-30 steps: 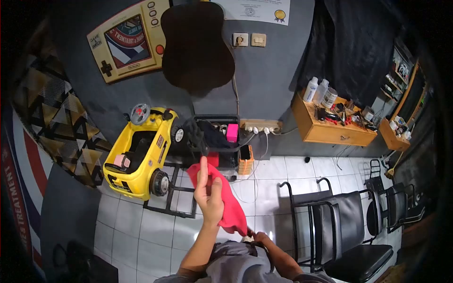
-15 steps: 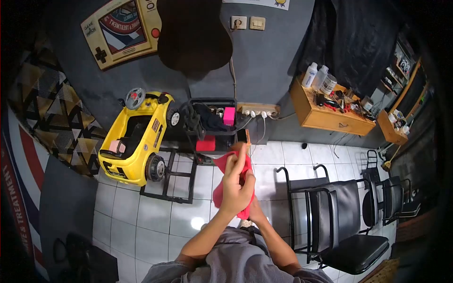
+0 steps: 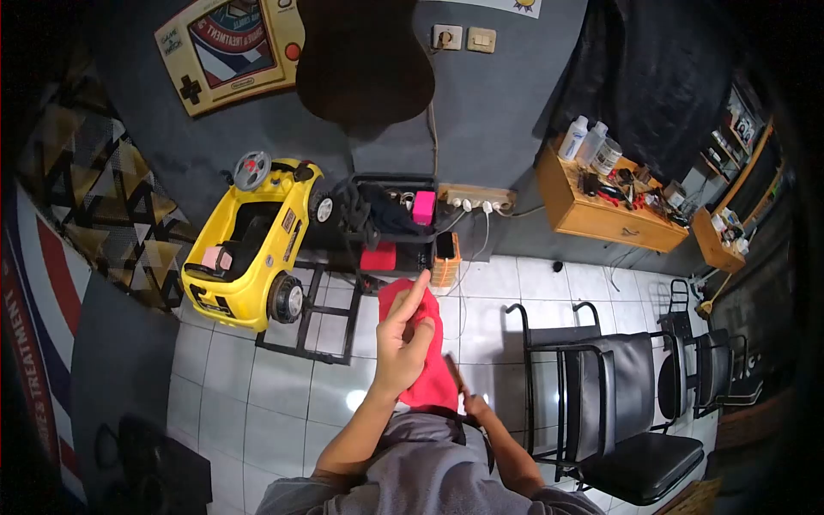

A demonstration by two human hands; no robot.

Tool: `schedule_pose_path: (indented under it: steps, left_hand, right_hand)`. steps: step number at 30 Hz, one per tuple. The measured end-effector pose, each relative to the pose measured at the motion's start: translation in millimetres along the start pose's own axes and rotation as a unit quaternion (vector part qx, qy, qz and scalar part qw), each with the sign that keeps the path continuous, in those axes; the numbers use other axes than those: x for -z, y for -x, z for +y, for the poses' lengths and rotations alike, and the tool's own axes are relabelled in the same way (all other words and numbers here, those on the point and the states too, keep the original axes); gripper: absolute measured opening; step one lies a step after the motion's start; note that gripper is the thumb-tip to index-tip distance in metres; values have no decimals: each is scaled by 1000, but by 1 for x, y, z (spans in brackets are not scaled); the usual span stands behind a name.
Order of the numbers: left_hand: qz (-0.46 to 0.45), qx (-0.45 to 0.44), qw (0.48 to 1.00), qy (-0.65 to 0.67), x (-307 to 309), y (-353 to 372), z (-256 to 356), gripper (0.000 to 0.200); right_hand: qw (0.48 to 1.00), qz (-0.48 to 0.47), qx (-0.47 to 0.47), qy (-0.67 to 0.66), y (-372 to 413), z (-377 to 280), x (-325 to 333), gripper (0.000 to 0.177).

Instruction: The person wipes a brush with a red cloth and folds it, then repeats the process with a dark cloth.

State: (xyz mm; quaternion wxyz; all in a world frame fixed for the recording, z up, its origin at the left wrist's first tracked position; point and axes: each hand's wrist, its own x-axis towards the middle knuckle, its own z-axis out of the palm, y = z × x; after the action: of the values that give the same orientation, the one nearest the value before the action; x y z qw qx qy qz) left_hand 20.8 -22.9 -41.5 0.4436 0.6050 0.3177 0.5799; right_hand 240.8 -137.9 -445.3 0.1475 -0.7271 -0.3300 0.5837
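A red cloth [image 3: 440, 369] hangs in front of my body, draped at my left hand [image 3: 402, 348]. That hand is closed on the cloth, with the index finger stretched out and pointing away from me. Lower and to the right, my right hand [image 3: 475, 405] is closed around the near end of a thin, brown, stick-like object [image 3: 455, 374]. Its exact kind is too small to tell. The object lies just right of the cloth's edge, tilted up and left.
A yellow toy car [image 3: 249, 245] stands on a black metal frame [image 3: 322, 313] at left. Ahead are a dark cart [image 3: 390, 184] and a power strip [image 3: 481, 197]. A wooden drawer shelf [image 3: 605, 219] with bottles is at right, above black chairs [image 3: 618, 386].
My right hand has moved down from behind the cloth, bringing the brown object into view. My left hand has shifted slightly left, and the cloth now hangs more stretched out.
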Motion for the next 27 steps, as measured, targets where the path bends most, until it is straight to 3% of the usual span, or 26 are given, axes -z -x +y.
schedule_pose_path:
  steps: [1,3,5,8,9,11,13,14,16,18,19,21,22,24,27]
  left_hand:
    - [-3,24,1000,5,2,3,-2,55]
    - [-11,72,997,17,2,6,-6,53]
    - [-34,78,996,19,-3,6,-9,48]
    - [-77,97,992,34,-13,6,-9,37]
    - [-93,104,989,42,-17,6,-9,34]
    - [-89,19,996,5,-29,1,-11,23]
    - [-98,-5,995,-2,-30,-6,-14,22]
    - [-93,50,994,40,-30,-9,-4,20]
    - [-95,46,991,76,-25,-17,13,19]
    - [-98,19,992,84,-14,-22,12,18]
    - [-86,44,986,134,-10,-22,14,19]
    - [-68,77,980,173,-1,-21,7,19]
    - [-53,131,971,194,3,-16,0,18]
    - [-43,144,960,235,11,-9,-10,17]
    - [-39,144,952,266,10,-5,-11,14]
  right_hand:
    - [990,37,-25,-135,15,-19,3,59]
    - [941,20,51,-335,51,-71,14,63]
    - [896,-20,119,-427,108,-142,32,61]
    - [874,-78,217,-428,180,-210,35,59]
    - [887,-90,255,-374,182,-211,35,61]
    - [890,13,331,-313,195,-236,13,56]
    - [889,12,429,-159,159,-224,0,50]
    - [895,20,439,-79,129,-206,-7,52]
    - [915,33,384,119,56,-152,-22,55]
    - [917,5,241,318,-10,-75,-36,58]
    - [918,-13,185,351,-26,-40,-38,59]
    - [937,-5,176,301,-28,6,-32,70]
    - [938,-16,146,315,-31,15,-29,71]
    - [936,-36,80,340,-35,26,-25,73]
    - [942,62,58,324,11,-6,-6,68]
